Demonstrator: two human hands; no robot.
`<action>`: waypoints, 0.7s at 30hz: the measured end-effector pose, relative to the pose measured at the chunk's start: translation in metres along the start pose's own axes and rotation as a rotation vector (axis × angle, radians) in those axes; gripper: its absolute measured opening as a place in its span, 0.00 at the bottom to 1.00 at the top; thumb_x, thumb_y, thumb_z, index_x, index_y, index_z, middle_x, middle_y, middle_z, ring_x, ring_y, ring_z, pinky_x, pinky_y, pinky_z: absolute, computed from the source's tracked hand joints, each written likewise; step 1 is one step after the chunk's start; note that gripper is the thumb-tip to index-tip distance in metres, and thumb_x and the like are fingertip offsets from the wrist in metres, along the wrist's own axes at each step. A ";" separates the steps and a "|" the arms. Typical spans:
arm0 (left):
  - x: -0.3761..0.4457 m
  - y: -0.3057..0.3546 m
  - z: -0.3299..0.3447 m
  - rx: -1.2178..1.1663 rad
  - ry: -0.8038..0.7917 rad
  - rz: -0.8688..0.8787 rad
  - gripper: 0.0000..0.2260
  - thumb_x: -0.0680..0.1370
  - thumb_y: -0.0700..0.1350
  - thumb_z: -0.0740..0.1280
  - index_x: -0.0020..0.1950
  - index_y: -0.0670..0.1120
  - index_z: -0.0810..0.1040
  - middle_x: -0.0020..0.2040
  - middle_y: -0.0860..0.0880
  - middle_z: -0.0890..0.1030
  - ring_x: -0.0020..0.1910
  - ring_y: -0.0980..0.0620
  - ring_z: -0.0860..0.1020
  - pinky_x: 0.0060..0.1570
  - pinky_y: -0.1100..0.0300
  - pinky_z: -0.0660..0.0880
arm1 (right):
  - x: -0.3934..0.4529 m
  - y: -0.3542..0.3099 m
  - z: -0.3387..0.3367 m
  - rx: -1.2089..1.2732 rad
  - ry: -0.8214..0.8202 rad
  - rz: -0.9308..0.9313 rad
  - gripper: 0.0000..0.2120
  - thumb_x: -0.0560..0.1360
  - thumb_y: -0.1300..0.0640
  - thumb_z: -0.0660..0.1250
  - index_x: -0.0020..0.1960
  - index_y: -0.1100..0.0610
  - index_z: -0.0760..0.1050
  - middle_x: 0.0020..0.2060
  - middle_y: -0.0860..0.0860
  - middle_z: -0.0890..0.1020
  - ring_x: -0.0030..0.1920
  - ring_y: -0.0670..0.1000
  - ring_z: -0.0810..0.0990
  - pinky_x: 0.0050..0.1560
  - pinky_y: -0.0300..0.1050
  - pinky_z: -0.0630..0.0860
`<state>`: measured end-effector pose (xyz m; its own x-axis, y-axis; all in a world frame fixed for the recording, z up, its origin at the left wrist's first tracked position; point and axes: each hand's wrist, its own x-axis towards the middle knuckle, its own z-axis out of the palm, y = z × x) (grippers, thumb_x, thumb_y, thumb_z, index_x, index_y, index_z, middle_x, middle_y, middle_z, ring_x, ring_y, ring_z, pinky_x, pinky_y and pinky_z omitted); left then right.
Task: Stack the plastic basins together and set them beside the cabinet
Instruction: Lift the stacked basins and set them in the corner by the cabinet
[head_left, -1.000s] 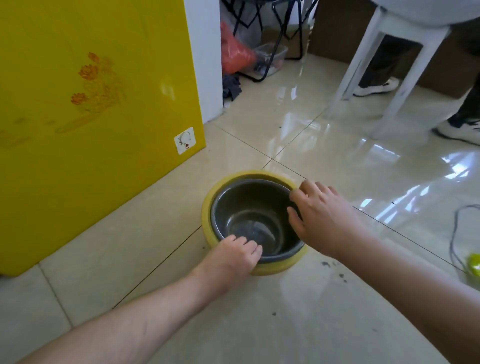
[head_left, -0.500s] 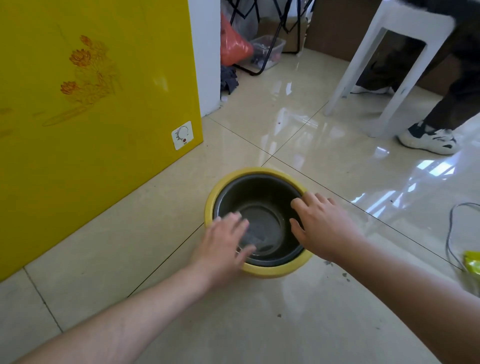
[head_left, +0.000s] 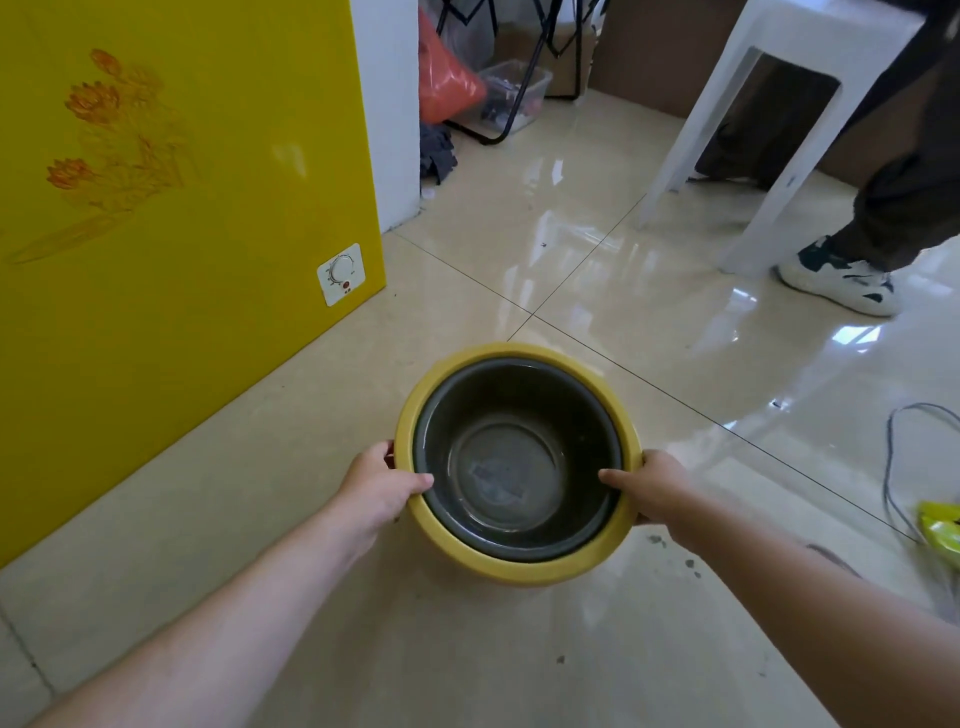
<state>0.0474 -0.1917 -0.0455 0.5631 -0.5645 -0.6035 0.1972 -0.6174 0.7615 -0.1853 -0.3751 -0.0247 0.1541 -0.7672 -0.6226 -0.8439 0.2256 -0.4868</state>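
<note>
I see my left hand (head_left: 382, 480) and right hand (head_left: 649, 486) with fingers clamped on the round yellow basin (head_left: 519, 558), a smooth dark basin (head_left: 511, 415) nested inside, right of the glossy yellow cabinet (head_left: 182, 270).

A lived-in home — glossy beige floor tiles (head_left: 597, 270), a yellow flower-printed cabinet (head_left: 171, 249) with a thermostat dial (head_left: 341, 272), a white plastic stool (head_left: 779, 93), and household clutter in the corner — an orange bag (head_left: 447, 85), a clear storage box (head_left: 514, 91).
</note>
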 end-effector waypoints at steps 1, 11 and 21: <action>0.000 0.003 0.000 0.023 0.008 0.005 0.17 0.75 0.38 0.73 0.63 0.44 0.77 0.54 0.45 0.83 0.53 0.45 0.81 0.55 0.46 0.79 | 0.000 -0.002 0.001 0.005 0.005 -0.003 0.16 0.77 0.54 0.69 0.60 0.61 0.73 0.46 0.58 0.83 0.43 0.55 0.85 0.36 0.47 0.83; 0.006 0.069 -0.038 0.049 0.060 0.154 0.10 0.75 0.38 0.72 0.55 0.45 0.80 0.49 0.45 0.85 0.48 0.47 0.82 0.48 0.52 0.81 | -0.012 -0.075 -0.027 0.041 0.059 -0.162 0.10 0.77 0.56 0.69 0.55 0.58 0.74 0.43 0.58 0.84 0.40 0.54 0.86 0.35 0.47 0.83; 0.022 0.181 -0.076 0.032 0.009 0.189 0.11 0.75 0.42 0.72 0.57 0.50 0.80 0.48 0.51 0.85 0.46 0.53 0.83 0.45 0.58 0.83 | -0.015 -0.185 -0.096 0.022 0.024 -0.107 0.13 0.77 0.56 0.70 0.57 0.60 0.74 0.43 0.60 0.84 0.39 0.55 0.86 0.34 0.50 0.84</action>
<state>0.1561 -0.2746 0.0971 0.5951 -0.6673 -0.4479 0.0614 -0.5179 0.8532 -0.0810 -0.4627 0.1330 0.2303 -0.8017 -0.5515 -0.8118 0.1542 -0.5632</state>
